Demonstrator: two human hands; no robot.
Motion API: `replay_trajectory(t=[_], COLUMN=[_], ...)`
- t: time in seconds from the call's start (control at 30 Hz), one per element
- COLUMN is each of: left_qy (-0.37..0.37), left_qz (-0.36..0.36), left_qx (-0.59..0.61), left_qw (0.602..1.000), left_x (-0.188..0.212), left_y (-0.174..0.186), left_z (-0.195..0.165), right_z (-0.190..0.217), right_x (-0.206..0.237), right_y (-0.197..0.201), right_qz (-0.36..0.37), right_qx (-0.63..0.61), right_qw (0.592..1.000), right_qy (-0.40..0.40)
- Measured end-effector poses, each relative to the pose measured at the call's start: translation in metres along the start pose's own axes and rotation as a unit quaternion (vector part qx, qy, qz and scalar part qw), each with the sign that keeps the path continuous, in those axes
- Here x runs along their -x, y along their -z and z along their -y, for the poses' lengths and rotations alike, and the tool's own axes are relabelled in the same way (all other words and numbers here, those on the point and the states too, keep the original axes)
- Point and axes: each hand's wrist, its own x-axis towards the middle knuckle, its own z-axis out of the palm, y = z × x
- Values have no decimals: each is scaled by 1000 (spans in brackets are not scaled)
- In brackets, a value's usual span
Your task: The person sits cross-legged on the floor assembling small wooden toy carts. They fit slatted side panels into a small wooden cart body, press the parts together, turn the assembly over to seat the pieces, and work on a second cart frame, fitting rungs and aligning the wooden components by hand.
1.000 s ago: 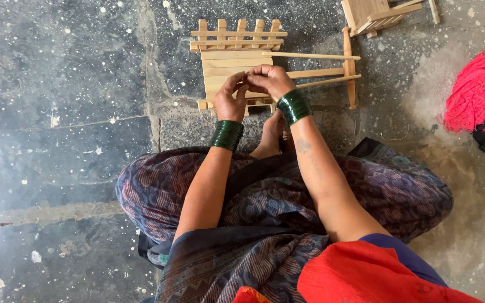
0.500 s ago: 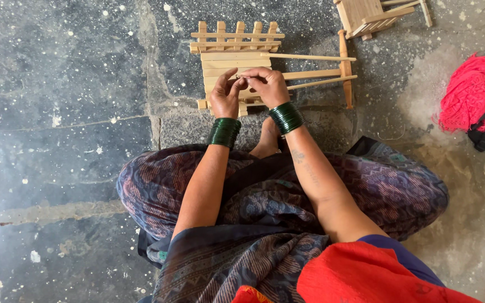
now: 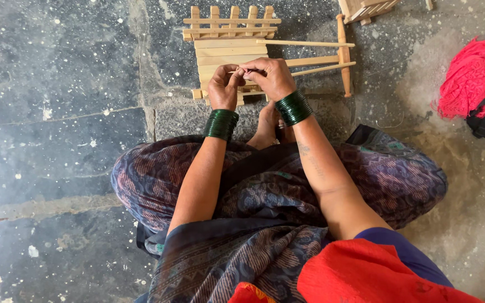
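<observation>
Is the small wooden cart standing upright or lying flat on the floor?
Lying flat: the wooden cart rests slat-side down on the stone floor, its fence-like end and shafts level.

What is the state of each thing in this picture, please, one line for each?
Small wooden cart: on the floor, slatted rail upright at its far side, poles pointing right.
Left hand: closed on the cart's near edge.
Right hand: fingers pinched above the cart; what they hold is too small to tell.
Second wooden piece: at the top edge, partly out of view.
Red cloth: crumpled on the floor at right.
</observation>
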Motion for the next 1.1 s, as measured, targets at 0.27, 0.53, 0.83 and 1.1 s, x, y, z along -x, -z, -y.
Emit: replay_trajectory(t=[0.27,0.53,0.83,1.1], left_qy=[4,-114,-49,-65], left_qz=[5,105,159,153], left_qx=[-133,-406,-713,-723], left_qw=[991,901,681,670], left_x=[12,20,31,33], left_y=[-4,-14,7,8], left_z=[-16,-9,-4,3], right_z=[-7,-65,-78,-99], right_x=[4,13,29,14], right_y=[-6,18,47,24], right_qz=[-6,7,-15,5], right_qx=[138,134,148,185], right_qw=[988,991,984,968], right_qy=[69,-28,-100,-171])
